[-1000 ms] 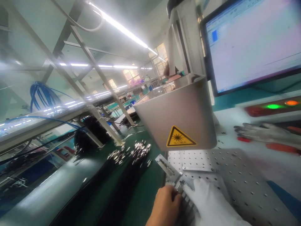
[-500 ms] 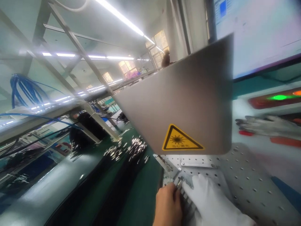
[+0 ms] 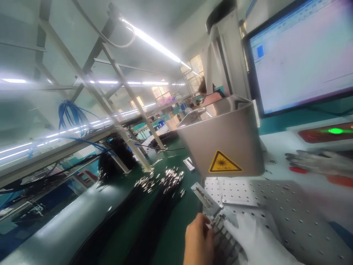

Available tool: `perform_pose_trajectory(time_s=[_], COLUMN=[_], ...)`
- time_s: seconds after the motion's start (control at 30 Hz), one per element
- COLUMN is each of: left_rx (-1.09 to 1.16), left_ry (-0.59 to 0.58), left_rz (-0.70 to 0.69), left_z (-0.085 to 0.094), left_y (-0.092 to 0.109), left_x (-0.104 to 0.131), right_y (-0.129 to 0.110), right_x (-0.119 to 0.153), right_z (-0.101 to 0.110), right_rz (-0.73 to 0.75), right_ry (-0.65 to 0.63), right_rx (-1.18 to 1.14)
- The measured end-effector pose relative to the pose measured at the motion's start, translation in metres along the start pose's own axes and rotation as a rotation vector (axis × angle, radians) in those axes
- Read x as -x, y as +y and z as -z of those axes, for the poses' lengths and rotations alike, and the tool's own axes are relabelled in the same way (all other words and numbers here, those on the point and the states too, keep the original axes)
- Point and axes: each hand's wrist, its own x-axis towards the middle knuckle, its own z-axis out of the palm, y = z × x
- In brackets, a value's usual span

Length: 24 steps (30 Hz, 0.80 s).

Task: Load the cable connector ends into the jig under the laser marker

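Bare left hand (image 3: 199, 239), white-gloved right hand (image 3: 255, 241) both pinched on ridged metal fixture (image 3: 224, 241) at perforated plate (image 3: 289, 209) left edge; grey laser housing (image 3: 223, 141) overhead, now farther from camera than before.

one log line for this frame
left hand bare, on metal fixture | right hand white-gloved, on fixture | perforated plate under laser head

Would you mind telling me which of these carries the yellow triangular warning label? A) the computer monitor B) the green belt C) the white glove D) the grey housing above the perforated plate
D: the yellow triangular label sits low on the front of the grey housing, which hangs over the perforated plate; the monitor stands behind it, to the right.
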Motion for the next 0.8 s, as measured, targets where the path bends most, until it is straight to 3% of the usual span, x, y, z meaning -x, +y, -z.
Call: perform_pose_trajectory(time_s=[0.17, 0.3, 0.5, 0.67, 0.8], left_rx=[-0.082, -0.165, -0.151, -0.298, -0.422], left_ry=[0.013, -0.057, -0.073, -0.119, -0.172], left_rz=[-0.054, -0.088, -0.135, -0.124, -0.218], left_z=[-0.011, -0.011, -0.007, -0.014, -0.014], left_y=[-0.004, -0.005, -0.005, 0.002, 0.009], left_x=[-0.004, -0.01, -0.013, -0.014, -0.016], right_y=[0.0, -0.001, -0.002, -0.004, -0.003], right_x=[0.003, 0.004, -0.005, -0.013, -0.012], right_z=[-0.004, -0.002, 0.0, -0.002, 0.001], right_rz=[-0.015, 0.006, -0.234, -0.264, -0.241], right_ry=[-0.018, 0.021, 0.045, 0.064, 0.028], right_rx=[-0.006, -0.032, -0.039, -0.027, -0.054])
